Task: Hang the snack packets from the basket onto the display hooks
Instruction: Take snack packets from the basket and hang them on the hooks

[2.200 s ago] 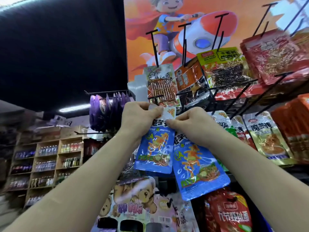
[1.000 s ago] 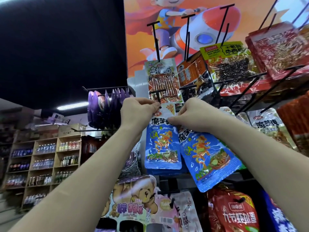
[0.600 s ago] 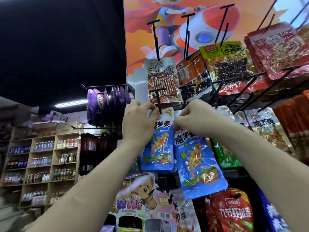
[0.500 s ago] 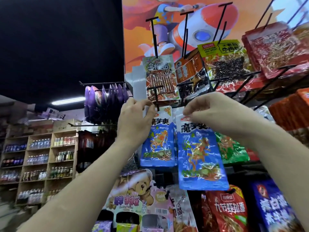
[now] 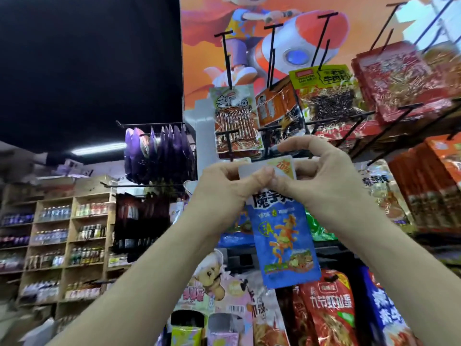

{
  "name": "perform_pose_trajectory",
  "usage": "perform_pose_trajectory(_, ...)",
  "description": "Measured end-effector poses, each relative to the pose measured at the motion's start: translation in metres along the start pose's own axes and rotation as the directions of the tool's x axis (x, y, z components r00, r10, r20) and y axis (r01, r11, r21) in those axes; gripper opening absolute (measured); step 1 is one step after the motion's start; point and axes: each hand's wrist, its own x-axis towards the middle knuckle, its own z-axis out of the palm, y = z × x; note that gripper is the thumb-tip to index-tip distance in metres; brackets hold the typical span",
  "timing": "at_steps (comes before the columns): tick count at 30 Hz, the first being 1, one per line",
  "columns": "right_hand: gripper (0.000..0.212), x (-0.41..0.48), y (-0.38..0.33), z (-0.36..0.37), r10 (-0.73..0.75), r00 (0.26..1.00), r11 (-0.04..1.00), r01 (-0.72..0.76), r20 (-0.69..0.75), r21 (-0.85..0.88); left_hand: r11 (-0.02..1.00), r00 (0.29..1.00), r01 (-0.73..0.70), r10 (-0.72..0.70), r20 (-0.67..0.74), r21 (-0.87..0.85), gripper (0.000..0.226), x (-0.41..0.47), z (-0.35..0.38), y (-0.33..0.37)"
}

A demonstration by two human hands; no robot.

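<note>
Blue snack packet (image 5: 284, 242) hangs straight down between your two hands, which hold it by the white header strip at its top. Its printed body drops below both wrists, in front of the lower rows of the rack. Your hands sit level with each other at the middle of the view and the header spans the gap between them.

Your left hand (image 5: 224, 189) pinches the left part of the header, with the thumb on the near face and the curled fingers behind it. Your right hand (image 5: 324, 178) pinches the right part: its thumb presses the near face so that its tip meets your left thumb tip, and its forefinger arches over the top edge. The other right fingers are curled loosely on the far side.

Just above and to the left of the header stands a black display hook (image 5: 229, 136) with a T-shaped tip. You cannot tell whether the header touches it. A brown striped packet (image 5: 235, 126) hangs behind that hook. A second blue packet (image 5: 233, 236) shows behind your left wrist and a green packet (image 5: 318, 227) behind your right. Purple packets (image 5: 159, 156) hang further left, and wooden shelves (image 5: 67, 240) of bottles stand far off on the left
</note>
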Motion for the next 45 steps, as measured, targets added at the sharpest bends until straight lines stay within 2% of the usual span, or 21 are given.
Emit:
perform_pose_trajectory(3,0.05,-0.011,0.005,0.011,-0.065,0.998,0.992,0.067,0.024,-0.109,0.997,0.997,0.072,-0.072,-0.018,-0.034,0.01,0.001,-0.006,-0.007)
perform_pose_trajectory(5,0.062,-0.018,0.006,0.017,-0.052,0.998,0.985,0.058,0.04,-0.163,0.995,0.994,0.069,-0.074,-0.08,-0.066,0.011,0.005,-0.01,-0.008)
perform_pose_trajectory(7,0.065,-0.02,0.008,0.023,-0.016,0.998,0.977,0.028,0.057,-0.209,0.998,0.989,0.042,-0.048,-0.139,-0.048,0.006,0.013,-0.015,-0.005)
perform_pose_trajectory(12,0.048,-0.009,0.015,0.03,0.087,0.992,0.975,-0.065,0.095,-0.213,0.996,0.989,0.061,-0.051,-0.142,0.067,0.016,0.046,-0.028,0.002)
perform_pose_trajectory(16,0.041,-0.003,0.021,0.032,0.112,0.991,0.969,-0.093,0.07,-0.23,0.978,0.977,-0.023,0.067,-0.202,0.209,0.012,0.063,-0.03,0.001)
perform_pose_trajectory(22,0.028,-0.002,0.031,0.033,0.124,0.992,0.961,-0.111,0.034,-0.254,0.925,0.947,-0.053,0.167,-0.276,0.377,0.006,0.069,-0.027,-0.009)
perform_pose_trajectory(26,0.028,-0.001,0.034,0.033,0.13,0.991,0.959,-0.114,0.045,-0.261,0.942,0.961,0.028,0.066,-0.267,0.333,0.001,0.072,-0.032,-0.007)
perform_pose_trajectory(29,0.027,-0.001,0.035,0.033,0.133,0.99,0.958,-0.115,0.054,-0.261,0.958,0.963,0.107,-0.034,-0.268,0.266,0.008,0.076,-0.033,0.0)
perform_pose_trajectory(34,0.028,0.001,0.035,0.032,0.14,0.988,0.958,-0.118,0.07,-0.26,0.984,0.924,0.115,-0.056,-0.379,0.135,0.004,0.076,-0.025,-0.003)
perform_pose_trajectory(37,0.03,0.005,0.036,0.031,0.156,0.983,0.961,-0.129,0.092,-0.246,0.989,0.915,0.136,-0.104,-0.391,0.056,0.02,0.074,-0.022,-0.004)
perform_pose_trajectory(42,0.041,0.014,0.032,0.024,0.194,0.97,0.953,-0.152,0.145,-0.262,0.983,0.903,0.181,-0.17,-0.395,-0.01,0.02,0.078,-0.023,-0.005)
perform_pose_trajectory(45,0.055,0.015,0.032,0.025,0.195,0.967,0.946,-0.141,0.163,-0.293,0.979,0.895,0.196,-0.199,-0.398,-0.05,0.017,0.083,-0.019,-0.008)
